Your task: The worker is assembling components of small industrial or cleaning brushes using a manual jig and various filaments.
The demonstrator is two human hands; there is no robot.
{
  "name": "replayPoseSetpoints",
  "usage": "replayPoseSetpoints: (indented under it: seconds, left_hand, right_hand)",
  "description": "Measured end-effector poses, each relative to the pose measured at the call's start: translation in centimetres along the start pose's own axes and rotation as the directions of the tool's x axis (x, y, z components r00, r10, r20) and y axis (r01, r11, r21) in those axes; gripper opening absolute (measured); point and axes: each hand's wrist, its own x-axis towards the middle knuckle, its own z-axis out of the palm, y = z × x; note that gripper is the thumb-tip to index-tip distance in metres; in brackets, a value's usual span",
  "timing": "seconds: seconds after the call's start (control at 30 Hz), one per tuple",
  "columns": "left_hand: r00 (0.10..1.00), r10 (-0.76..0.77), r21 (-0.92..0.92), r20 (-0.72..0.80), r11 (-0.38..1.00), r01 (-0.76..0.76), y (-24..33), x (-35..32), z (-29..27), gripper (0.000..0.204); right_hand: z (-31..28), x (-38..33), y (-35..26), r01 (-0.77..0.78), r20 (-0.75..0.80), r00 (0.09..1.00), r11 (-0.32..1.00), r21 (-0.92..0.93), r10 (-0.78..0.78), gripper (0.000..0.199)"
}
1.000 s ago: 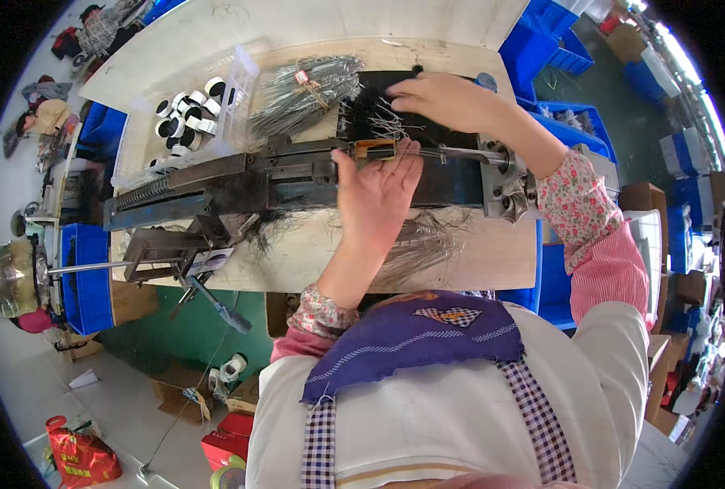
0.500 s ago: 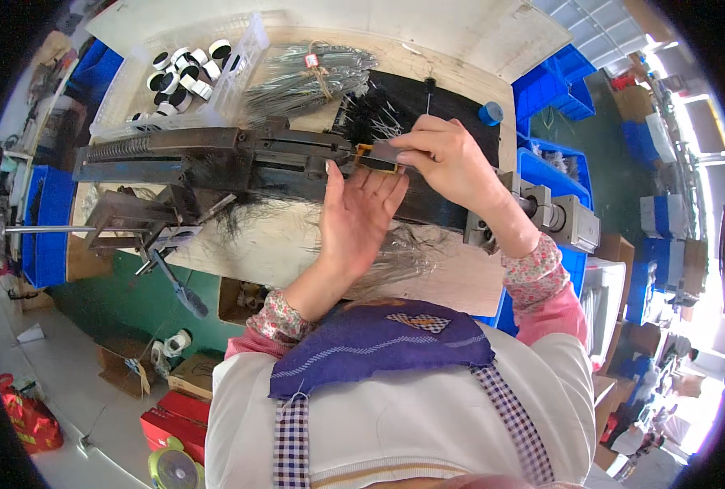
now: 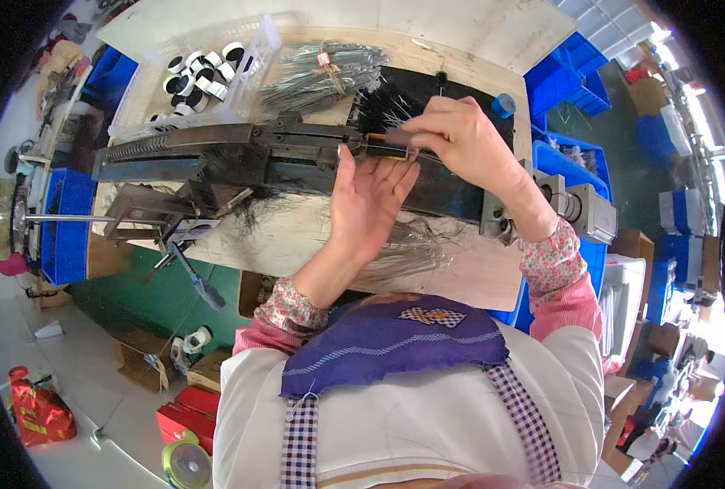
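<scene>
My left hand (image 3: 371,204) lies palm up at the front of the long dark metal machine (image 3: 297,155), fingers stretched and thumb apart. Its fingertips reach the near edge of a small dark block with yellow edges (image 3: 388,150); whether they touch it I cannot tell. Above that block, my right hand (image 3: 468,140) is closed in a pinch on a small dark grey piece (image 3: 398,136), blurred by motion. Just beyond the block are black-bristled brushes with thin wire stems (image 3: 383,106).
A clear plastic basket (image 3: 244,106) holds several black-and-white rolls. A tied bundle of wires (image 3: 322,77) lies beside it. Loose wires (image 3: 415,253) lie near my left wrist. A blue cap (image 3: 503,106) stands at the right, with a metal motor-like unit (image 3: 578,213) nearer me.
My right hand has shifted slightly, its fingertips and the grey piece lifting off the yellow-edged block, more of which shows now. My left hand stays palm up. The whole view has shifted a little.
</scene>
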Motion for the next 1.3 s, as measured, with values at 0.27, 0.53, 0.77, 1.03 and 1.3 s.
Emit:
replayPoseSetpoints:
  seconds: [0.27,0.53,0.77,1.03,1.3]
  left_hand:
    - [0.999,-0.032,-0.006,0.032,0.999,0.032,0.6,0.0,0.3,0.07]
    - [0.999,-0.031,-0.031,-0.041,0.999,0.029,0.7,-0.1,0.6,0.072]
    - [1.0,0.0,-0.053,-0.01,0.999,-0.001,0.8,-0.7,0.5,0.072]
    - [0.993,-0.036,-0.019,-0.112,0.999,0.034,1.9,-0.4,0.9,0.056]
    - [0.99,-0.024,0.116,-0.138,0.992,0.04,1.5,-0.2,1.0,0.048]
  right_hand:
    - [0.6,0.6,0.0,-0.008,0.083,0.997,0.999,0.041,0.004,0.014]
    - [-0.2,0.6,-1.6,0.057,-0.019,0.998,0.998,0.035,-0.056,0.015]
    - [-0.4,0.3,-3.0,-0.107,-0.126,0.984,0.98,0.165,0.129,0.018]
    - [1.3,-0.9,-4.5,0.03,0.079,0.997,0.959,-0.282,-0.008,0.02]
    - [1.4,-2.7,-4.5,-0.014,0.047,0.999,0.978,-0.207,0.024,0.022]
